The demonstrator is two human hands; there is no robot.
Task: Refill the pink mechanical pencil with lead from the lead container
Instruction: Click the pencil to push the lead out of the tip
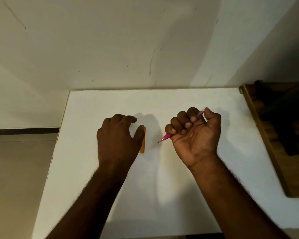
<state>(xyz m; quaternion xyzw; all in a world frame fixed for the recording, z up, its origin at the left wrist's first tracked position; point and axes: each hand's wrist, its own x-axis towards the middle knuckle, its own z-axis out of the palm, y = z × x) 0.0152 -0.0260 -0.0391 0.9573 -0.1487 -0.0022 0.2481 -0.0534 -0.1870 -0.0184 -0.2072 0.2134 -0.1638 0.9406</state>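
The right hand (196, 135) is curled into a fist around the pink mechanical pencil (166, 136), fingers wrapped over the barrel and the thumb pressing at its cap end, so that only the two ends show. The pencil is raised above the white counter (179, 187), just to the right of the orange lead container (143, 144); its long axis runs on a slant, with the dark writing tip pointing down and toward the container and the cap end angled up and away, toward the wall. The left hand (118, 135) lies palm down on the counter, its fingers loosely bent and its thumb laid along the container's left edge; whether it actually pinches the container cannot be told. The container lies flat, its long axis running from the near edge of the counter toward the wall, and looks unopened. By that showing the refill has scarcely begun: the pencil is in hand, but opening the cap, drawing out a lead and feeding it into the barrel all appear to lie ahead.
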